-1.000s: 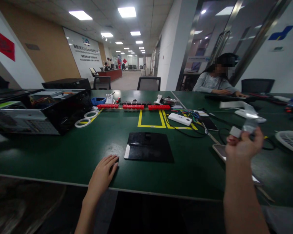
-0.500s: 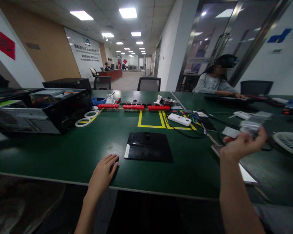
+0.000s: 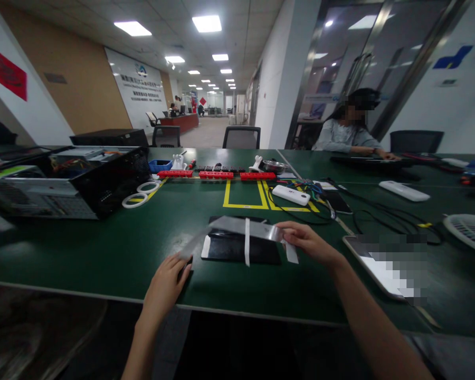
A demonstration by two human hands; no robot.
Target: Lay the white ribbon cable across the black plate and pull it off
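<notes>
My left hand point(image 3: 163, 279) rests near the table's front edge, fingers curved down over a small black object point(image 3: 187, 262), mostly hidden. My right hand point(image 3: 306, 240) pinches one end of a translucent plastic strip point(image 3: 257, 229) between thumb and fingers. The strip arches leftward, its far end dropping close to my left fingers; I cannot tell whether they touch it. A white band point(image 3: 247, 248) hangs from it. Beneath lies a flat black panel point(image 3: 225, 250) with a white patch at its left corner.
An opened computer case point(image 3: 87, 179) stands at left beside white rings point(image 3: 134, 200). Red power strips point(image 3: 216, 174) line the back. A white power bank point(image 3: 291, 195), cables point(image 3: 380, 217) and a tablet point(image 3: 356, 250) lie to the right. A person point(image 3: 350, 132) sits at the far right.
My right hand has come in from the far right to above the black panel, bringing the clear plastic, which was bunched up and is now stretched out. My left hand has stayed put.
</notes>
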